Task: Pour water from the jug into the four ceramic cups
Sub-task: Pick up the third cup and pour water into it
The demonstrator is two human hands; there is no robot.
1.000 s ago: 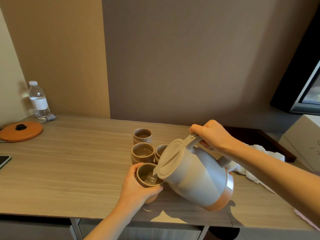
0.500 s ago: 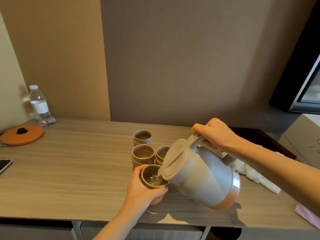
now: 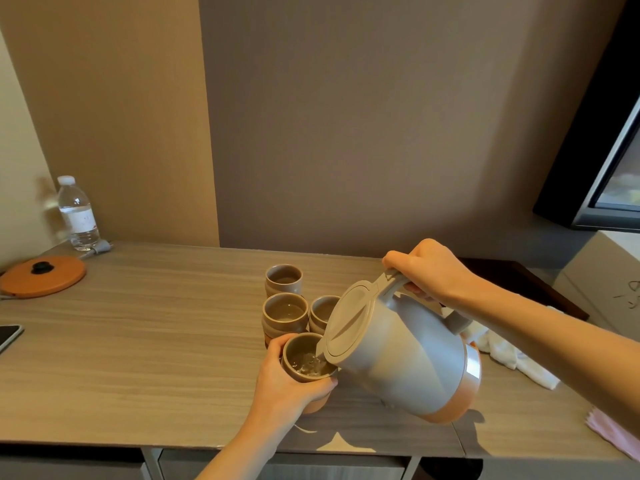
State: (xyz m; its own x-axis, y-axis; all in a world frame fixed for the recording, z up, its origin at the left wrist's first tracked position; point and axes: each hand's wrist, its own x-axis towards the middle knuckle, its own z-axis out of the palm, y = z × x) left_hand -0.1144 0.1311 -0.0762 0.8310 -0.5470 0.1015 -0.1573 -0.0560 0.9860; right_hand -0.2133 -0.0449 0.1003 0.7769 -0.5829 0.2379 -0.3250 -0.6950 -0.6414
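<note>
Fill in progress: the jug (image 3: 405,355), tilted and gripped at its handle by the right hand (image 3: 429,271), is poured into the cup (image 3: 304,363) held beneath its spout, round which the left hand (image 3: 287,386) is curled. Next, the jug should be righted before overflow; three cups (image 3: 284,310) stand just beyond its lid, contents unclear. Versus half a second earlier, more water is seen in the held cup.

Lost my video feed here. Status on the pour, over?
Left hand grips nearest cup. Right hand tilts jug, water running in. Three other cups behind, nothing blocking.
</note>
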